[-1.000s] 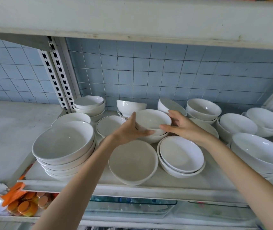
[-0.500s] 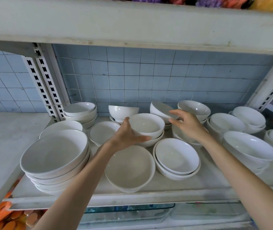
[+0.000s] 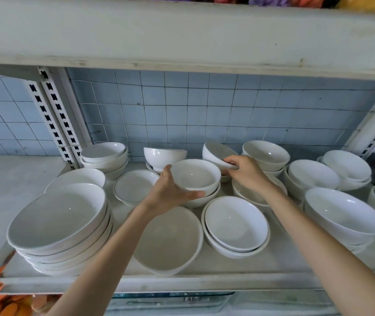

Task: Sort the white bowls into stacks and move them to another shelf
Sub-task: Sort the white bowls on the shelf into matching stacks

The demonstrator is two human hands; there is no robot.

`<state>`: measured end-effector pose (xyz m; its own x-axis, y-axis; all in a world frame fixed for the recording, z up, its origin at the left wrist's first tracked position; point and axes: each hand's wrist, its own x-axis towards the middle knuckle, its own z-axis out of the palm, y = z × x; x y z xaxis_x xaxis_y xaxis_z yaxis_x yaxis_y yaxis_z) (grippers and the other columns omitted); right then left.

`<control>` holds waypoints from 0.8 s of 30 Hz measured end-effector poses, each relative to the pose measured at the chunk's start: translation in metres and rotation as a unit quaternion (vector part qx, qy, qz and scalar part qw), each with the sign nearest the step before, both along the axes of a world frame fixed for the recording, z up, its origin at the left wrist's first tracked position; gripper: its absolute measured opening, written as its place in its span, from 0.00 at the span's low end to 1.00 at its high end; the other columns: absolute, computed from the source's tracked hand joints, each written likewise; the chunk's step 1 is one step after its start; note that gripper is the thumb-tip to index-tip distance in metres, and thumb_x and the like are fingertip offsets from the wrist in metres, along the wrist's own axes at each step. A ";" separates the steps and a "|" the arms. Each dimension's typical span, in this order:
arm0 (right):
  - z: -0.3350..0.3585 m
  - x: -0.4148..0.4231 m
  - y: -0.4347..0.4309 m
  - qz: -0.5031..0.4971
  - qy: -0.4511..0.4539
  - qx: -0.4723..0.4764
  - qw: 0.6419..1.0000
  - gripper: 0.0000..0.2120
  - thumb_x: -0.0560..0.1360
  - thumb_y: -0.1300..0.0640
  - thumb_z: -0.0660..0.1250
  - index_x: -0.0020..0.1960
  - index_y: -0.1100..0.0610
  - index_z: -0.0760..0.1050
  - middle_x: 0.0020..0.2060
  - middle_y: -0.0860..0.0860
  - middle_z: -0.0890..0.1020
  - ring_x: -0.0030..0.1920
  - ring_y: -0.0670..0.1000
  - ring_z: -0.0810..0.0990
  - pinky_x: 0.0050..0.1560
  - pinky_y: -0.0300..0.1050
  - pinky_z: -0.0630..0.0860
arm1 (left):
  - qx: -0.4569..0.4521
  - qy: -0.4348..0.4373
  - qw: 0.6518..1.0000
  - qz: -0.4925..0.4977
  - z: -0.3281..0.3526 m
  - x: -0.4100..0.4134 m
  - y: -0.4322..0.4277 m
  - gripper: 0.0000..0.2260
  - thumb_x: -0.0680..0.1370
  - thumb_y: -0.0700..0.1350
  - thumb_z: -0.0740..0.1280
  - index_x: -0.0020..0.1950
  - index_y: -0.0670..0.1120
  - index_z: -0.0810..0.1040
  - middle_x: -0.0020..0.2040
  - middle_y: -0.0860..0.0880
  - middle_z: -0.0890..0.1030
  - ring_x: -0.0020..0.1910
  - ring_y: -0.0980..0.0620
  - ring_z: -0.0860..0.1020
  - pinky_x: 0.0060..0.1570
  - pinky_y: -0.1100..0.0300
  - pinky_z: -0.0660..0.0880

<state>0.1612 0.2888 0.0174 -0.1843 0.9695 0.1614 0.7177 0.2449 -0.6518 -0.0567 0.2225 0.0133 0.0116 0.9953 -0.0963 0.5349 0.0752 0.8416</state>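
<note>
- A person's two hands work well apart on a crowded shelf (image 3: 204,281) of white bowls, each holding a different bowl.
- The left hand (image 3: 170,195) grips the centre bowl (image 3: 195,176), thumb along the near wall and fingers round the left rim. This likely steadies the bowl where it nests on another.
- The right hand (image 3: 245,172) pinches the lower rim of a tilted bowl (image 3: 218,153) at the back, apparently to lift it onto that pile.
- The centre bowl sits mid-shelf, mouth up. Being round, it has no long axis.
- The tilted bowl leans with its outer wall toward the camera, mouth tipped up and away.
- A tall stack (image 3: 61,224) stands at the shelf's left front, suggesting the sorting is partly done and the move to another shelf has not begun.
</note>
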 end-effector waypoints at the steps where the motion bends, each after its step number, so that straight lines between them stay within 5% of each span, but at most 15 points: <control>1: -0.001 0.000 0.001 -0.003 0.003 -0.002 1.000 0.08 0.72 0.65 0.67 0.47 0.53 0.79 0.42 0.49 0.81 0.45 0.50 0.77 0.44 0.44 0.69 | -0.002 -0.005 1.000 0.003 -0.001 0.000 0.000 0.52 0.64 0.54 0.79 0.76 0.42 0.50 0.64 0.40 0.74 0.64 0.47 0.72 0.55 0.62 0.67; 8: -0.003 -0.001 0.004 -0.035 -0.004 0.014 0.999 0.11 0.69 0.69 0.63 0.38 0.55 0.79 0.36 0.53 0.82 0.40 0.54 0.77 0.40 0.47 0.70 | 0.005 -0.015 1.000 0.018 -0.004 -0.003 0.000 0.52 0.61 0.56 0.80 0.75 0.45 0.54 0.60 0.42 0.77 0.60 0.46 0.75 0.53 0.61 0.70; 24: 0.004 -0.006 0.003 -0.046 0.045 0.077 0.995 0.03 0.73 0.63 0.69 0.47 0.59 0.80 0.39 0.51 0.80 0.44 0.54 0.78 0.49 0.48 0.72 | -0.002 -0.034 0.999 0.013 0.002 -0.003 -0.003 0.46 0.61 0.54 0.80 0.72 0.47 0.59 0.58 0.47 0.77 0.58 0.49 0.74 0.54 0.61 0.70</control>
<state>0.1556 0.2923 0.0214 -0.0733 0.9439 0.3219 0.6831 0.2827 -0.6734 -0.0594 0.2191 0.0158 -0.0082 0.9950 -0.0995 0.4748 0.0914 0.8753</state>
